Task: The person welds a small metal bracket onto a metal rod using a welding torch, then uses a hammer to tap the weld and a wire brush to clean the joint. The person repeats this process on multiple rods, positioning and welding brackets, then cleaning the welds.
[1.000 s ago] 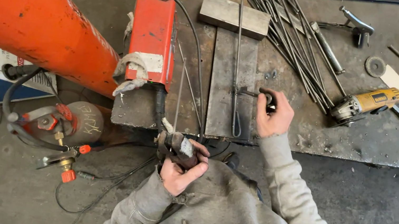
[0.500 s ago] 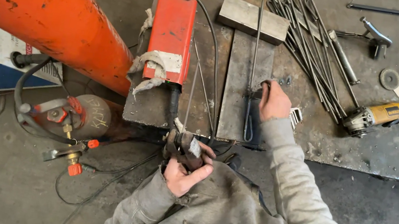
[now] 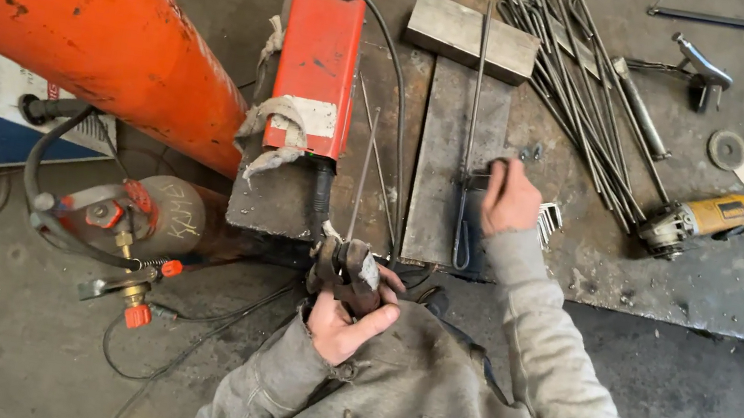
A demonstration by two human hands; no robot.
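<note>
At nine o'clock, left hand (image 3: pixel 353 314) wrapped tight around worn grey electrode holder (image 3: pixel 344 269) with thin rod upright. At one o'clock, right hand (image 3: pixel 510 199) pinching bent steel rod (image 3: pixel 467 174) lying on flat steel plate (image 3: pixel 442 161).

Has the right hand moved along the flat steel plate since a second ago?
Cannot tell: the right hand rests by the bent rod on the flat steel plate; camera shifted.

Metal workshop: steel bench (image 3: pixel 679 278), red welder (image 3: pixel 316 71), angle grinder (image 3: pixel 704 220), gas cylinder (image 3: pixel 154 216).
</note>
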